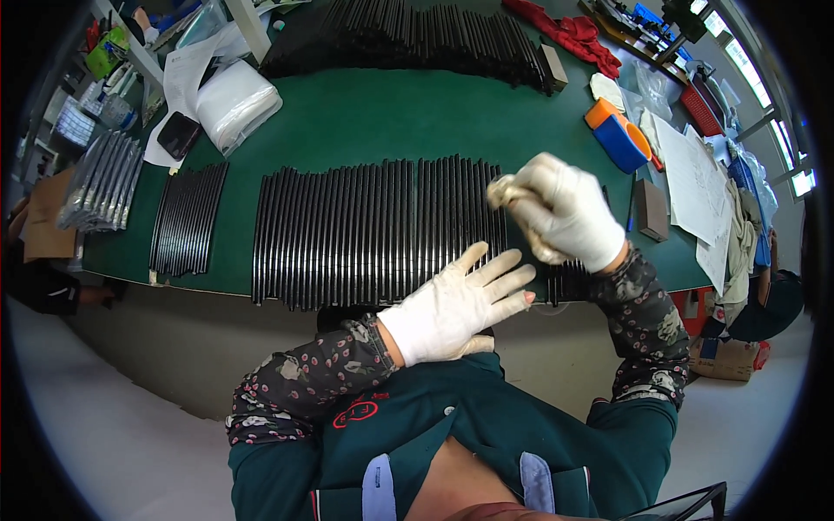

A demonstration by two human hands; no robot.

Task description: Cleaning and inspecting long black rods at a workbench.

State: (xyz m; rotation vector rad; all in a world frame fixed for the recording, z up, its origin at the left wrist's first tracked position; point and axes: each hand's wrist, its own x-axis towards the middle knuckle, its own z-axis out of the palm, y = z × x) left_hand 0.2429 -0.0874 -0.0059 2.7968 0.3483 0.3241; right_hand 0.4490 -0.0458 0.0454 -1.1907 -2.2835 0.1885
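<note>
My left hand point(460, 304), in a white glove, is spread flat with fingers apart over the near edge of a long row of black rods point(365, 230) lying side by side on the green table point(391, 122). It holds nothing. My right hand point(565, 208), also gloved, is raised above the right end of that row and is closed on a small crumpled, soiled cloth point(504, 189). The rods under the right hand are partly hidden.
A smaller group of black rods point(187, 217) lies to the left, another large batch point(408, 39) at the far edge. White folded sheets point(234, 104), a dark phone point(178, 135), an orange-and-blue tape dispenser point(618, 135), a red cloth point(578, 39) and papers point(695, 182) surround them.
</note>
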